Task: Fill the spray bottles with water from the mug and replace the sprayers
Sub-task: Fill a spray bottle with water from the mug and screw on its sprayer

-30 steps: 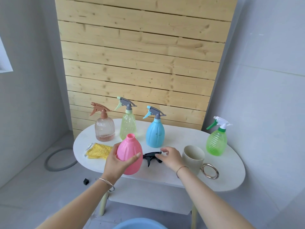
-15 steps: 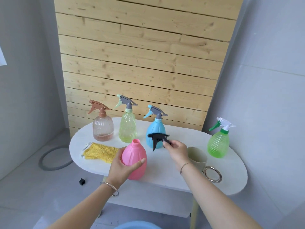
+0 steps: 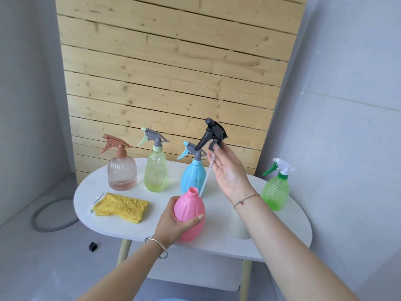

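A tall panel of pale wooden slats (image 3: 173, 72) fills the wall ahead of us, between grey walls. In front of it stands a white oval desk (image 3: 93, 190) on thin legs, and we look down at it over two bare forearms.

Four capped spray bottles stand along the back of the desk. From left to right they are a clear brownish bottle (image 3: 122, 170), a yellow-green bottle (image 3: 156, 170), a blue bottle (image 3: 193, 179) and, well apart at the right end, a green bottle (image 3: 275, 192).

Near the front edge stands the pink bottle (image 3: 189, 216), upright, with its neck open and no sprayer. Our left hand (image 3: 171, 222) grips its belly, with the fingers wrapped behind it and the thumb across the front.

A folded yellow cloth (image 3: 121, 206) lies on the desk to the left of the pink bottle. A pale mug (image 3: 239, 227) sits to its right. Our right forearm hides most of the mug, so we cannot tell what is in it.

Our right hand (image 3: 227, 170) is raised above the desk, palm towards us. Its fingers (image 3: 219, 155) pinch the collar of the black sprayer (image 3: 213, 134), which is held in the air in front of the blue bottle. The sprayer's thin clear dip tube (image 3: 206, 177) hangs down at a slant and ends just beside the pink bottle's neck.

A grey hose (image 3: 41, 220) curls on the floor to the left, near a small black object (image 3: 92, 246).
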A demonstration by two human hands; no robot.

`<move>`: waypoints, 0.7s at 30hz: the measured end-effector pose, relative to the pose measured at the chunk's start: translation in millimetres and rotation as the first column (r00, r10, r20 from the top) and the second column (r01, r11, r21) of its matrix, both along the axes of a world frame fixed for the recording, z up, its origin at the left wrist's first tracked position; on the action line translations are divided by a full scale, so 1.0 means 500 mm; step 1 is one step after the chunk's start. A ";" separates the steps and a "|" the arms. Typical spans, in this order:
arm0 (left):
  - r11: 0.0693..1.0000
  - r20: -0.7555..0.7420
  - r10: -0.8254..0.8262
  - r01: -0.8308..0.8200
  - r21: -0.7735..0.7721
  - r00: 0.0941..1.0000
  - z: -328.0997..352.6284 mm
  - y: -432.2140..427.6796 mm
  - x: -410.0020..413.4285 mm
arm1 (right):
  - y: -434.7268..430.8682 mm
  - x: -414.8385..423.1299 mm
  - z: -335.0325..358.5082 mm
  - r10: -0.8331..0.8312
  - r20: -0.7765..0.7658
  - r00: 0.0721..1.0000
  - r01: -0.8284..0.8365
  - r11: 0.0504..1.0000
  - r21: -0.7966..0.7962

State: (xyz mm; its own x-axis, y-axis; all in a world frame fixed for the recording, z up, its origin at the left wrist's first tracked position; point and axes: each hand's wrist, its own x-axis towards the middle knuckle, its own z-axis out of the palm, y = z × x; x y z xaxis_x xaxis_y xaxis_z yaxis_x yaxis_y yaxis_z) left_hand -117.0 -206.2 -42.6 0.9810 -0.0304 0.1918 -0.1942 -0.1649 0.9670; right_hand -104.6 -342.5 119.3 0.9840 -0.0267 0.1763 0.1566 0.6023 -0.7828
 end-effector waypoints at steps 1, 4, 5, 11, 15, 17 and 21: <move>1.000 -0.003 -0.001 0.001 0.001 1.000 -0.001 0.001 0.001 | 0.002 0.002 0.002 -0.008 0.003 1.000 0.008 1.000 0.012; 1.000 -0.004 -0.008 0.008 0.016 1.000 -0.005 0.002 0.005 | 0.006 0.007 0.011 -0.025 0.022 0.999 0.024 0.999 0.034; 1.000 -0.005 -0.010 0.010 0.022 1.000 -0.006 0.002 0.005 | 0.007 0.009 0.011 -0.032 0.030 0.999 0.031 0.999 0.040; 0.998 -0.031 -0.018 0.019 0.056 0.999 -0.008 0.006 0.009 | 0.028 0.019 -0.041 -0.043 0.060 0.997 0.048 0.995 -0.084; 0.997 -0.044 -0.023 0.027 0.074 0.999 -0.008 0.007 0.010 | 0.013 0.006 -0.099 -0.005 0.017 1.000 0.012 0.891 -0.454; 0.996 -0.043 -0.018 0.021 0.090 0.999 -0.011 0.007 0.011 | -0.003 -0.004 -0.115 0.057 -0.016 0.998 -0.056 0.810 -0.584; 0.996 -0.025 -0.016 0.018 0.093 1.000 -0.012 0.005 0.011 | -0.024 -0.011 -0.131 0.138 -0.053 0.989 -0.139 0.745 -0.653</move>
